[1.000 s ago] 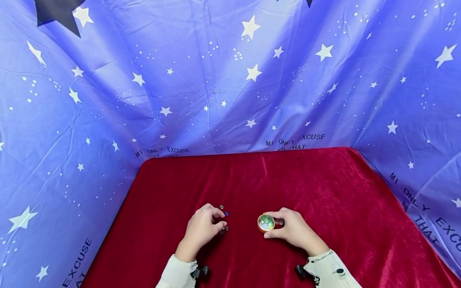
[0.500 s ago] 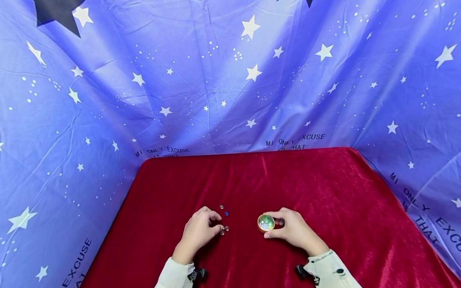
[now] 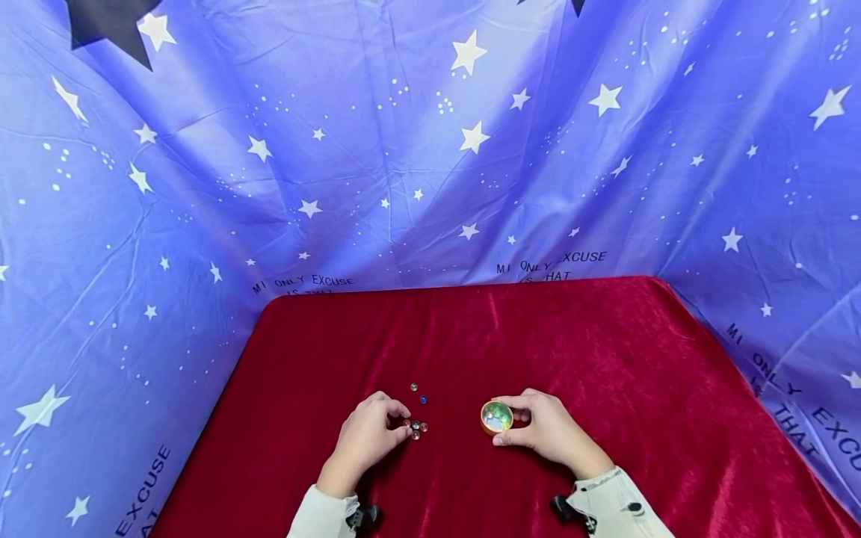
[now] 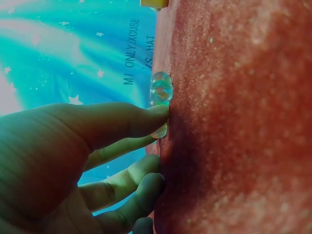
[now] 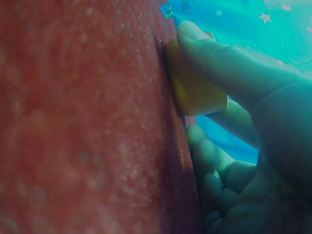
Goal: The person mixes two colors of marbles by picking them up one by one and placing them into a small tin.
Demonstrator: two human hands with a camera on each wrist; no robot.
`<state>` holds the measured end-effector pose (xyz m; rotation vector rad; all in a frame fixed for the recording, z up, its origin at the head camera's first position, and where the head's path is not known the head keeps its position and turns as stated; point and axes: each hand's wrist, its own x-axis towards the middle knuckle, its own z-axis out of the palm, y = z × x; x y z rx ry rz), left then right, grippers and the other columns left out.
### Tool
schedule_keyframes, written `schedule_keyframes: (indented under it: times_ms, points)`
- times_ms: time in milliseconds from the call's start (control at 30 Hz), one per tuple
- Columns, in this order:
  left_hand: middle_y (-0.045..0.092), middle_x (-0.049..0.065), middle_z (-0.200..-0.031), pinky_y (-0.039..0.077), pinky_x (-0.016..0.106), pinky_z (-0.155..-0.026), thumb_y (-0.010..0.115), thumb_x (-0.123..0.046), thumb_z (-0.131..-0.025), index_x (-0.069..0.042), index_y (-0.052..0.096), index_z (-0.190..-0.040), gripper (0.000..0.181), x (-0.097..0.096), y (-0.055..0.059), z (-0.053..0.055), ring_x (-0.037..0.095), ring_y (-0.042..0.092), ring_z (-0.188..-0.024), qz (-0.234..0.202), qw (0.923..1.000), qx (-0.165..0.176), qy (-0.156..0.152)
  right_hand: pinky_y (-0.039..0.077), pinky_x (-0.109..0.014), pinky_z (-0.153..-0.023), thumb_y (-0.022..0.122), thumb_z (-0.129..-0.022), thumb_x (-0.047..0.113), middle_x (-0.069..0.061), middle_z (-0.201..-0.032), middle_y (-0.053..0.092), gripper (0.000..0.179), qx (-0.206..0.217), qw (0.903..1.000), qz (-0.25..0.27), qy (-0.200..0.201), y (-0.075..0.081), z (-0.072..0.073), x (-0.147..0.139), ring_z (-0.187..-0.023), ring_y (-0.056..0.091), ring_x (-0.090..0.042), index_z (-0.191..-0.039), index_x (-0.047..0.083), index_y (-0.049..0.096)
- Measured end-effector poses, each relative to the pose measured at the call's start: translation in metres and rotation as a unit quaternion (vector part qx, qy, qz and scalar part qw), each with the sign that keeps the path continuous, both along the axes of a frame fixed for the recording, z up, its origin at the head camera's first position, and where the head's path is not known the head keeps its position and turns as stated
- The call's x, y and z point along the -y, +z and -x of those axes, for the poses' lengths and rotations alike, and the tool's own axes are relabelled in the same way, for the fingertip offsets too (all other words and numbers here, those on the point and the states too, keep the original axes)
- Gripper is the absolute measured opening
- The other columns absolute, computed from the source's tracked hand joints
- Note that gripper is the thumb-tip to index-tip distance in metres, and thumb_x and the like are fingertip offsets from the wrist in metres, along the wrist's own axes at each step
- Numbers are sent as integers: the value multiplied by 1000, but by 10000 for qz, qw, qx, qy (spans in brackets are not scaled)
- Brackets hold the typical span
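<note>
My left hand (image 3: pixel 366 433) is low over the cloth beside a cluster of small clear marbles (image 3: pixel 415 435). Its thumb and index finger are curved and apart, with one marble (image 3: pixel 406 424) in the gap; it does not look squeezed. In the left wrist view the thumb (image 4: pixel 146 117) partly covers the stacked-looking marbles (image 4: pixel 162 91). A blue marble (image 3: pixel 423 400) and a greenish marble (image 3: pixel 413 387) lie farther back. My right hand (image 3: pixel 554 430) holds a round yellow piece with a shiny domed top (image 3: pixel 497 417) between thumb and fingers; the yellow wall (image 5: pixel 195 87) shows from the side.
Red velvet cloth (image 3: pixel 471 336) covers the table. A blue curtain with white stars (image 3: pixel 403 149) stands along the back and both sides. Dark camera mounts (image 3: pixel 366 515) sit at the wrists by the pale sleeves.
My left hand has drawn back to the left in small steps, uncovering more of the marbles, which rest on the cloth. The right hand and its yellow piece have stayed in place.
</note>
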<state>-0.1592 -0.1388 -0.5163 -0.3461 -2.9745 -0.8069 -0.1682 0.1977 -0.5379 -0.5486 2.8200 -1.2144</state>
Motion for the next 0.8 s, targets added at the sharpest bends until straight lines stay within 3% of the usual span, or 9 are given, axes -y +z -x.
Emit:
schedule_keyframes:
  times_ms: [300, 800]
  points:
    - [60, -15, -90, 43, 24, -61, 87, -28, -77, -33, 78, -87, 14, 0, -3, 1, -2, 51, -73, 7, 10000, 25, 59, 44, -22, -67, 95, -67, 46, 9, -82, 57, 57, 37, 10000, 20, 21, 1, 0, -1, -74, 50, -4, -119, 33, 77]
    - [60, -15, -90, 42, 24, -62, 88, -26, -77, -33, 76, -84, 15, 0, -5, 0, 1, 53, -76, -61, 9999, 49, 97, 44, -22, -66, 96, -66, 44, 8, -81, 57, 56, 81, 9999, 60, -41, -1, 0, 1, -73, 51, -5, -118, 34, 77]
